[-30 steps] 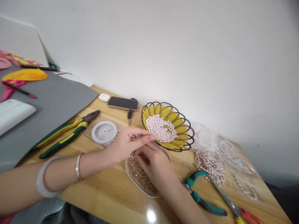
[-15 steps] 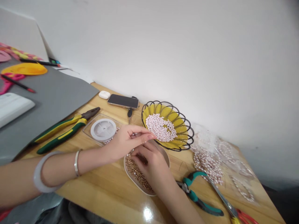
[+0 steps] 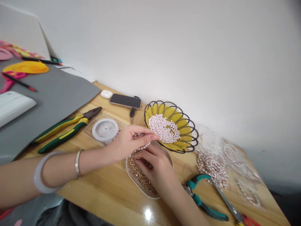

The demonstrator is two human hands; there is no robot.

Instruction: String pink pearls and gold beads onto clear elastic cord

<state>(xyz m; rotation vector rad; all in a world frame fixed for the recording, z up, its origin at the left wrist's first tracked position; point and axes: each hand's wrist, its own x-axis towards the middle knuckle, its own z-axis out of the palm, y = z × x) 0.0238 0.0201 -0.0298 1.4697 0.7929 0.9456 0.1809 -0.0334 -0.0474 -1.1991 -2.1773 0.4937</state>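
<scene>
My left hand (image 3: pixel 128 141) is pinched, thumb against forefinger, on a string of small pinkish pearl beads (image 3: pixel 144 146). The string runs from under its fingers down to the left, above the white bowl (image 3: pixel 151 197). In that bowl lie many small gold beads (image 3: pixel 141 180) with a few pale ones among them. My right hand (image 3: pixel 157 163) reaches over the bowl below my left hand, its fingertips closed together at the gold beads near the string. What they hold is too small to make out. More pink beads trail beside the clear case (image 3: pixel 88 130) behind my left hand.
A yellow basket (image 3: pixel 185 135) of pink beads stands behind my hands. Green-yellow pliers (image 3: pixel 63 133) lie left, near a white thread spool (image 3: pixel 105 130) and a phone (image 3: pixel 125 101). Teal-handled pliers (image 3: pixel 209 210), scissors (image 3: pixel 227 199) and bagged bead strands (image 3: pixel 213 166) lie right.
The view has shifted slightly, so most things sit a little further right. More of the bead string shows between my hands. Both hands keep nearly the same pose.
</scene>
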